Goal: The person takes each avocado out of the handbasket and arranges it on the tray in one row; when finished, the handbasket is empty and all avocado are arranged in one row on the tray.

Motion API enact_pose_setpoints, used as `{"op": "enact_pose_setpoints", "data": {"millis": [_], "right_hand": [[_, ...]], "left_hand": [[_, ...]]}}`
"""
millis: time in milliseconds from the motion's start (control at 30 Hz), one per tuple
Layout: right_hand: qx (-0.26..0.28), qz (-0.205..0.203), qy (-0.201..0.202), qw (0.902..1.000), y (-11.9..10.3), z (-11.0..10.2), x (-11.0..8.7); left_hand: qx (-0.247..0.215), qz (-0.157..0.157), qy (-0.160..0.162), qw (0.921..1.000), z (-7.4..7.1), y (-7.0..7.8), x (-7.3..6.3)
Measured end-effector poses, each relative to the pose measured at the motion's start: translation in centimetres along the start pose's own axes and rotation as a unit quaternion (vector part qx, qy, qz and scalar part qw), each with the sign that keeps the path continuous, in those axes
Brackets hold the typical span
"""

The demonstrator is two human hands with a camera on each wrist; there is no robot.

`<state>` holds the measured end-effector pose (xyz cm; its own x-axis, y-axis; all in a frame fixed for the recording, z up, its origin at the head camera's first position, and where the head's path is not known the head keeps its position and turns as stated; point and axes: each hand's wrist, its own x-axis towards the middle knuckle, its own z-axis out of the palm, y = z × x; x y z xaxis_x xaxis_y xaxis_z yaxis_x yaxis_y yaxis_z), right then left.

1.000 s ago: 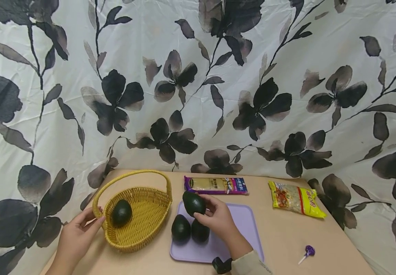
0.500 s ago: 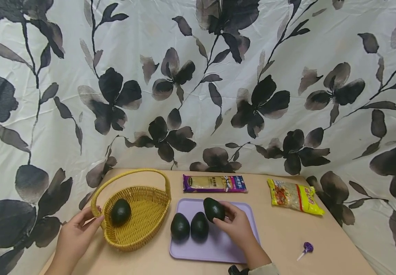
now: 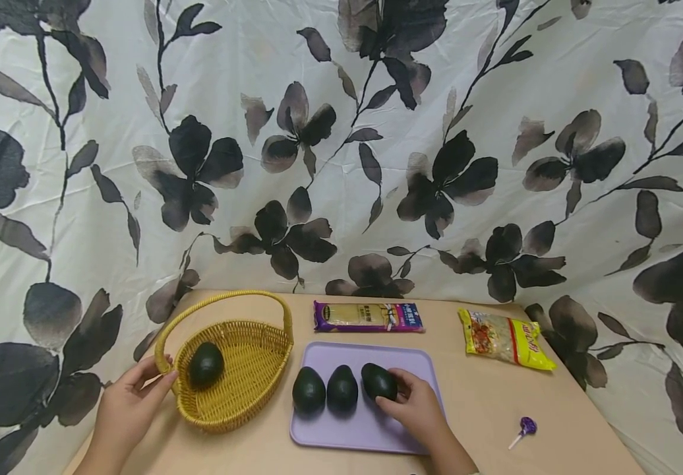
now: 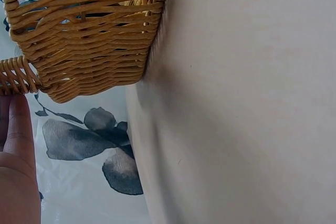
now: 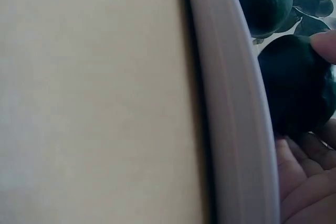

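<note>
In the head view my right hand point(image 3: 415, 402) grips a dark green avocado point(image 3: 378, 381) low over the lilac tray point(image 3: 371, 439). Left of it on the tray stand two more avocados, a middle one point(image 3: 342, 388) and a left one point(image 3: 308, 390). My left hand point(image 3: 134, 399) pinches the handle of the yellow wicker basket point(image 3: 246, 412) near its left base. One avocado point(image 3: 206, 365) lies inside that basket. The left wrist view shows the basket's woven side point(image 4: 100, 40) with my fingers at the handle. Thumb and fingers surround the held avocado point(image 5: 296, 85) in the right wrist view.
Behind the tray lies a purple noodle-like packet point(image 3: 368, 317). A yellow food bag point(image 3: 506, 339) rests at the back right, and a purple lollipop point(image 3: 523, 431) lies nearer on the right. A floral cloth point(image 3: 341, 198) hangs behind the table.
My right hand has carried its avocado rightward and down, from above the other two to beside them on the tray. The left hand stays at the basket handle.
</note>
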<state>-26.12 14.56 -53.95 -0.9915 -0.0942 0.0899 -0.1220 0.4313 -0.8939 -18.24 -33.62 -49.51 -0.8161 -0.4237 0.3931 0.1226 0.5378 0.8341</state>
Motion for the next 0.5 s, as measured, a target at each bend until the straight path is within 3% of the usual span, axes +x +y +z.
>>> {"op": "enact_pose_setpoints", "data": {"millis": [167,500], "right_hand": [[-0.024,-0.005,-0.021,0.9995,0.47,0.02,-0.02],[-0.012,-0.005,-0.033,0.9994,0.5,-0.13,-0.05]], "left_hand": [[0.004,-0.004,-0.001,1.0,0.01,-0.07,0.13],[-0.001,0.004,-0.001,1.0,0.06,0.0,0.06]]}}
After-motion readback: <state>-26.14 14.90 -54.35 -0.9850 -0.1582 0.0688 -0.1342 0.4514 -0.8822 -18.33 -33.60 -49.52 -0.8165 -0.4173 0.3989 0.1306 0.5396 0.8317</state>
